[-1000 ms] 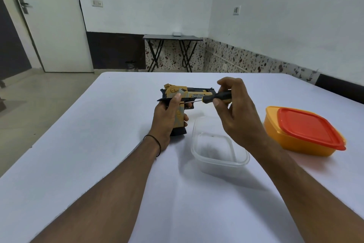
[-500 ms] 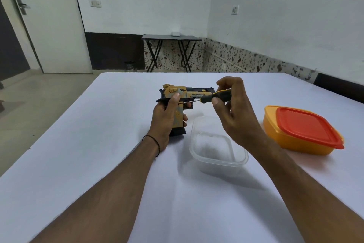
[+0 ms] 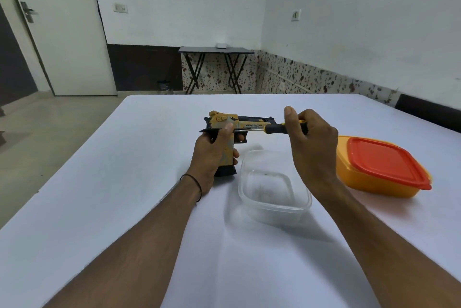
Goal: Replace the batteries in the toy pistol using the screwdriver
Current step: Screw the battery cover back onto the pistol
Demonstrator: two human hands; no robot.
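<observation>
The yellow and black toy pistol (image 3: pixel 249 122) stands upright on its grip base on the white table (image 3: pixel 124 183), barrel pointing right. My left hand (image 3: pixel 213 155) grips the pistol's handle, thumb up against its side. My right hand (image 3: pixel 309 148) holds the black and yellow handle of the screwdriver (image 3: pixel 274 129), which lies level. Its thin metal shaft runs left to the pistol's side, with the tip beside my left thumb. No batteries are visible.
A clear plastic container (image 3: pixel 274 193) without a lid sits just right of the pistol. An orange tub with a red lid (image 3: pixel 381 165) stands further right. A small folding table (image 3: pixel 215 68) and a white door (image 3: pixel 57 28) are far behind.
My right hand's fingers have shifted on the screwdriver handle, and the index finger now sticks up. The pistol and my left hand have stayed in place.
</observation>
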